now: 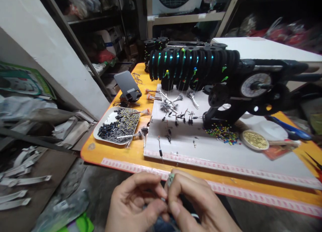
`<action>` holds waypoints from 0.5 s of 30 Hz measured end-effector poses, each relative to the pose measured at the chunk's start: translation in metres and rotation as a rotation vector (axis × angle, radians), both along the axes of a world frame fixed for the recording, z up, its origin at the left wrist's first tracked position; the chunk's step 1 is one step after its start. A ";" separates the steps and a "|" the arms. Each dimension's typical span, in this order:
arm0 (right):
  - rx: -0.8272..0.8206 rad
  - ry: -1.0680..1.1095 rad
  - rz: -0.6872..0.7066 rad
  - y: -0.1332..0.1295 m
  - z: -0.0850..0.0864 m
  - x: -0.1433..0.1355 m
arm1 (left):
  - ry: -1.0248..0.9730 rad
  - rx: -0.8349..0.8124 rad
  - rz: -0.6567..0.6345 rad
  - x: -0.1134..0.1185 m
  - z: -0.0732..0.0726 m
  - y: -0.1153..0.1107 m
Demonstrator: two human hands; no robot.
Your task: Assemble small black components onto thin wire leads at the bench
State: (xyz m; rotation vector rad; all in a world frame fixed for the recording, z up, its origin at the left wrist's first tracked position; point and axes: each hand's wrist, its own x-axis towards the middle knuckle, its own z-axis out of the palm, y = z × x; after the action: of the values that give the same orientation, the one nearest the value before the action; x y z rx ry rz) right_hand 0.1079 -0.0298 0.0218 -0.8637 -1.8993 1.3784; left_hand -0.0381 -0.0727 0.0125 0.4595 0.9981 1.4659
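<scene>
My left hand [137, 201] and my right hand [195, 200] meet in front of the table's near edge, fingertips almost touching. The thumb and forefinger of my left hand pinch a small dark grey piece [163, 199]. My right hand's thumb and forefinger are pressed together beside it; what they grip is hidden. A greenish wrap [171, 179] sits on a finger of my right hand. Just beyond, on the white board [183, 141], lie small black cylinders on thin stems, one of them a black cylinder [161, 153] near the board's front edge.
A white tray [97, 133] of small grey and black tubes stands left. A phone [127, 86] leans behind it. A black winding machine [195, 62] with green-tipped lines spans the back. Coloured beads [223, 134], a dish of gold bits [255, 139] and blue-handled pliers [289, 127] lie right.
</scene>
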 end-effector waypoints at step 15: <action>-0.092 -0.029 -0.003 0.001 0.004 -0.002 | 0.005 0.051 0.051 0.004 0.000 -0.002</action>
State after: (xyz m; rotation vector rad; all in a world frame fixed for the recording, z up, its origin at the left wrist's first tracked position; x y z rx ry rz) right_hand 0.1061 -0.0286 0.0256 -0.9352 -1.8677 1.4685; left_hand -0.0343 -0.0745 0.0126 0.4780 0.9844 1.5400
